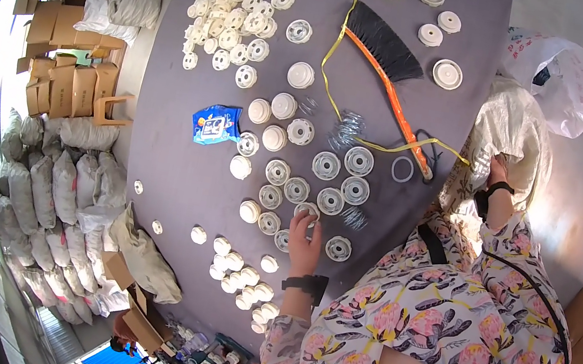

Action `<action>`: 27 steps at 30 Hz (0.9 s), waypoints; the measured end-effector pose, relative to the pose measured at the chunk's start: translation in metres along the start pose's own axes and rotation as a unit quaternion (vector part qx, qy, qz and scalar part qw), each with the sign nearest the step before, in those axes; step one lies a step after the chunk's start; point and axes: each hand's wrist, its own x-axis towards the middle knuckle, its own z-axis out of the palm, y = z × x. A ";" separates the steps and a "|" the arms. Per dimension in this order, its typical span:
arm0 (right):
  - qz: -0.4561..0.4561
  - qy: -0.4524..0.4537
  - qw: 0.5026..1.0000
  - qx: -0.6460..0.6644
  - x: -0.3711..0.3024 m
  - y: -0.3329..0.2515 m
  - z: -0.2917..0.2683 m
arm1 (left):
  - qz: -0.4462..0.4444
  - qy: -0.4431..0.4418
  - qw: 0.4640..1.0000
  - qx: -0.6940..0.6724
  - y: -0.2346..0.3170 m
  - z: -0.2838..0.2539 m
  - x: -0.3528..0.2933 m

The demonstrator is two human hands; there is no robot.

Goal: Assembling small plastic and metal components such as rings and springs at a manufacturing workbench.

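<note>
My left hand (306, 243) reaches over the grey table, its fingers closed on a round white plastic part (308, 209). Around it lie several similar ring-shaped parts, such as a slotted disc (330, 201) and another disc (338, 249). A small pile of metal coil springs (354, 218) sits to the right of that hand, and a larger spring pile (347, 131) lies farther off. My right hand (498, 172) is at a whitish woven sack (516, 124) beside the table's right edge. Its fingers are partly hidden against the sack, so their grip is unclear.
A black-bristled brush with an orange handle (393, 95) and a yellow strap lies on the table (186, 117). Nearby are a blue packet (216, 125), a heap of white parts (232, 12) and a cluster of white caps (239, 278). Filled sacks (63, 192) stand leftward.
</note>
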 end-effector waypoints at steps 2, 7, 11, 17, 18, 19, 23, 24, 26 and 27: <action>0.031 0.007 0.998 -0.049 -0.003 -0.003 0.013 | -0.011 0.001 1.000 0.009 -0.008 -0.001 -0.006; -0.115 0.112 0.951 -0.265 -0.045 -0.017 0.021 | 0.003 -0.004 1.000 -0.016 -0.004 0.010 -0.007; -0.168 0.174 0.902 -0.357 -0.090 -0.055 -0.012 | 0.004 0.016 0.999 -0.039 -0.001 0.010 -0.005; 0.006 0.051 0.997 0.058 -0.200 -0.148 0.035 | 0.002 0.039 0.985 -0.168 -0.007 0.032 -0.004; -0.003 -0.059 0.996 0.070 -0.217 -0.150 0.048 | -0.051 -0.042 0.953 -0.294 -0.002 0.037 -0.004; 0.040 -0.203 0.977 0.051 -0.235 -0.158 0.060 | -0.098 -0.125 0.895 -0.417 0.008 0.042 -0.002; 0.212 -0.450 0.862 -0.096 -0.301 -0.157 0.153 | 0.117 -0.163 0.926 -0.321 0.060 0.025 0.002; 0.261 -0.489 0.829 -0.067 -0.322 -0.158 0.178 | 0.175 -0.222 0.903 -0.322 0.067 0.020 0.004; 0.327 -0.529 0.777 -0.093 -0.330 -0.155 0.196 | 0.168 -0.345 0.842 -0.379 0.076 0.005 0.003; 0.363 -0.538 0.755 -0.094 -0.326 -0.147 0.201 | 0.173 -0.343 0.842 -0.379 0.072 -0.001 0.001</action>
